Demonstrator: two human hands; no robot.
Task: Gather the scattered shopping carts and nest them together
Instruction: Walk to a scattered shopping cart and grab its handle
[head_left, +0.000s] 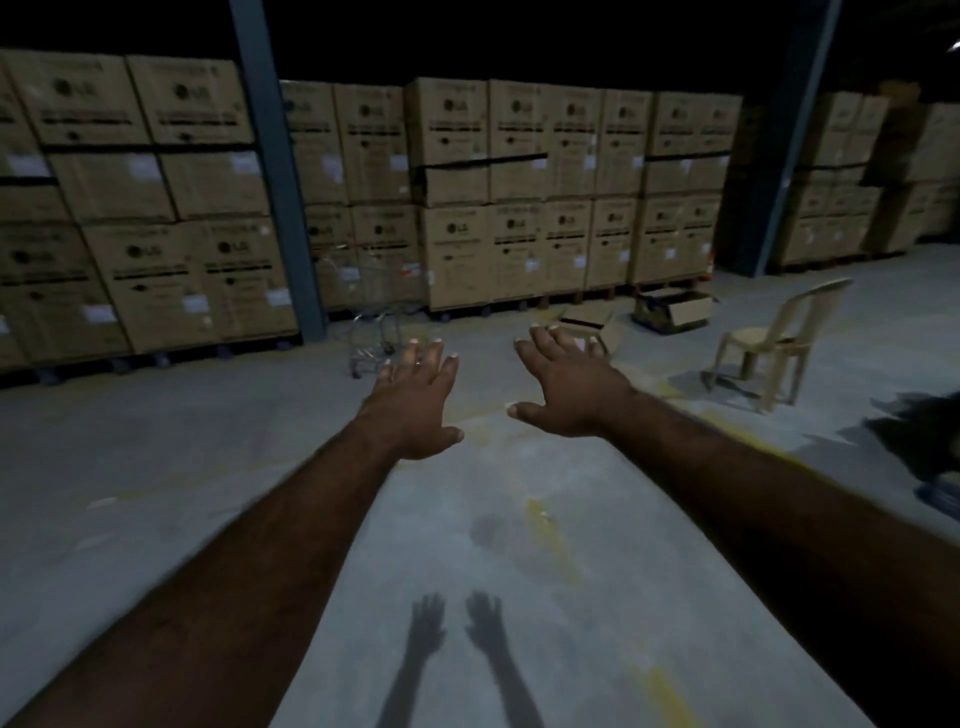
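A wire shopping cart (375, 306) stands on the concrete floor ahead, close to the stacked boxes and just right of a blue steel column. It is dim and partly blurred. Both my arms reach forward over the floor. My left hand (420, 396) is held out flat with fingers spread, holding nothing, and its fingertips overlap the cart's lower frame in the view. My right hand (566, 384) is likewise spread and empty, to the right of the cart. Neither hand touches the cart.
Tall stacks of brown cardboard boxes (509, 192) on pallets line the back. A blue column (278, 171) rises at left. Open and flattened boxes (672, 309) lie on the floor at right, beside a beige plastic chair (774, 348). A dark object (924, 436) sits at the right edge.
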